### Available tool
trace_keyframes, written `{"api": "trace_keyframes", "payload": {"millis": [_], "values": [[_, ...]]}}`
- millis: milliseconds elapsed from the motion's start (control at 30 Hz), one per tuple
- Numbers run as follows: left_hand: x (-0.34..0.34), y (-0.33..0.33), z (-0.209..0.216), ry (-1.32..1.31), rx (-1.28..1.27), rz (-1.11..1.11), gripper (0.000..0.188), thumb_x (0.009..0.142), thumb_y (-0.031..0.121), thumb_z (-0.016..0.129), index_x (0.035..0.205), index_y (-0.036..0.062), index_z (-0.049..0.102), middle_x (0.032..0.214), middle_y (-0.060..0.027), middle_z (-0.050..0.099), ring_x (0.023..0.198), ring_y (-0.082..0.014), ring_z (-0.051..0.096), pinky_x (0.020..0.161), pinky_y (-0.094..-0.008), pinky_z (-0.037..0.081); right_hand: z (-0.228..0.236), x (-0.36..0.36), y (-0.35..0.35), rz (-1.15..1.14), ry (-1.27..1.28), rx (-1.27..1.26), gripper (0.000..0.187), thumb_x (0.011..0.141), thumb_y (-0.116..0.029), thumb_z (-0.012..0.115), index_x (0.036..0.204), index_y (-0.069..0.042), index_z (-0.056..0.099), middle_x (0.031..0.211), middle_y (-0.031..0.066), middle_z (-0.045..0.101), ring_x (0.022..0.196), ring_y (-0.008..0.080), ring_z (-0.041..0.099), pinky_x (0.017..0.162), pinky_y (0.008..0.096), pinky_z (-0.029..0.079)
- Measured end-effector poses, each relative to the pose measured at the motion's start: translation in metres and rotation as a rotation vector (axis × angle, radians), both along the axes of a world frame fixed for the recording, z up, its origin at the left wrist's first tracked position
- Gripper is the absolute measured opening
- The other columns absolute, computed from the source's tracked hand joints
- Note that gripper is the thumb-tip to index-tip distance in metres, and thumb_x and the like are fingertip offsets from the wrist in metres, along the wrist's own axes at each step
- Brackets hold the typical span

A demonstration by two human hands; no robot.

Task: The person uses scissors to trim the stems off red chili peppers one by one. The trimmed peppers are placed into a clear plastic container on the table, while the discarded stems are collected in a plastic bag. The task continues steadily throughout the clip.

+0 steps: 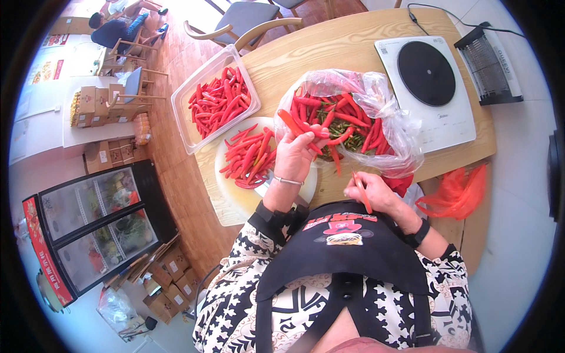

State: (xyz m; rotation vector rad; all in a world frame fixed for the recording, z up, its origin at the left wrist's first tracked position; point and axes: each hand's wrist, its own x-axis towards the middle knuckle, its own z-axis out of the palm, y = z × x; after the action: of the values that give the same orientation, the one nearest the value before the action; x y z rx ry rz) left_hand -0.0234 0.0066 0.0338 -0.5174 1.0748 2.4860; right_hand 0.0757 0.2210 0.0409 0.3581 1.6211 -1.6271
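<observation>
My left hand is closed around several red chili peppers, held up in front of the bag. In my right hand, the fingers pinch a single slim red chili pepper above my apron. A clear plastic bag lies open just beyond both hands, with red chili peppers and loose green stems in it. To the left of my left hand, a heap of red chili peppers sits on a round white cutting board. Part of a blade-like metal piece shows beside my left wrist, mostly hidden.
A clear plastic tub of red chili peppers stands at the table's far left. On the right is a white induction cooktop, with a heater beyond it. A red plastic bag lies near my right arm. Chairs stand behind the table.
</observation>
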Motion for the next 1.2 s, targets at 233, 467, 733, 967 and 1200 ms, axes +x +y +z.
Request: {"api": "trace_keyframes", "payload": {"millis": [233,467,733,967,1200], "values": [[0.009,0.005,-0.003,0.023,-0.008,-0.034,0.025,0.093,-0.003,0.056,0.118,-0.0046,0.058,0.112,-0.0193,0.068,0.109,-0.0337,0.065,0.101,-0.0516,0.053,-0.016,-0.017,-0.015,0.003,0.191,0.215,0.037,0.083,-0.033,0.076,0.097,-0.003,0.062,0.082,0.0075,0.065,0.079,0.0143,0.061,0.075,0.0325,0.05],[0.014,0.007,-0.002,0.038,-0.029,0.005,0.024,0.092,-0.005,0.057,0.116,-0.0045,0.059,0.112,-0.0184,0.067,0.108,-0.0341,0.066,0.099,-0.0516,0.054,-0.022,-0.02,-0.025,-0.017,0.217,0.206,0.037,0.082,-0.034,0.075,0.098,-0.003,0.063,0.085,0.0087,0.066,0.08,0.0157,0.062,0.076,0.0329,0.05],[0.018,0.014,-0.002,0.016,-0.056,0.027,0.023,0.092,-0.005,0.058,0.115,-0.0027,0.06,0.113,-0.0168,0.066,0.108,-0.0348,0.067,0.099,-0.0486,0.055,-0.025,-0.022,-0.009,0.048,0.133,-0.006,0.029,0.086,-0.029,0.068,0.086,-0.001,0.061,0.069,0.0051,0.061,0.064,0.0149,0.058,0.062,0.0298,0.046],[0.018,0.008,0.002,0.0,0.068,-0.027,0.023,0.094,-0.002,0.057,0.117,-0.0014,0.058,0.115,-0.0171,0.066,0.111,-0.0349,0.066,0.099,-0.048,0.055,0.003,-0.033,-0.007,-0.051,-0.127,-0.751,0.031,0.089,-0.028,0.058,0.069,-0.005,0.05,0.056,0.0035,0.047,0.049,0.0136,0.045,0.05,0.0265,0.035],[0.025,-0.017,0.027,0.056,-0.001,-0.103,0.02,0.095,-0.002,0.057,0.115,0.0014,0.054,0.11,-0.0151,0.066,0.107,-0.0327,0.068,0.093,-0.0452,0.058,0.001,-0.026,-0.012,0.065,-0.146,-0.827,0.032,0.088,-0.028,0.059,0.069,-0.006,0.048,0.054,0.0039,0.044,0.047,0.0139,0.044,0.049,0.0266,0.034]]}}
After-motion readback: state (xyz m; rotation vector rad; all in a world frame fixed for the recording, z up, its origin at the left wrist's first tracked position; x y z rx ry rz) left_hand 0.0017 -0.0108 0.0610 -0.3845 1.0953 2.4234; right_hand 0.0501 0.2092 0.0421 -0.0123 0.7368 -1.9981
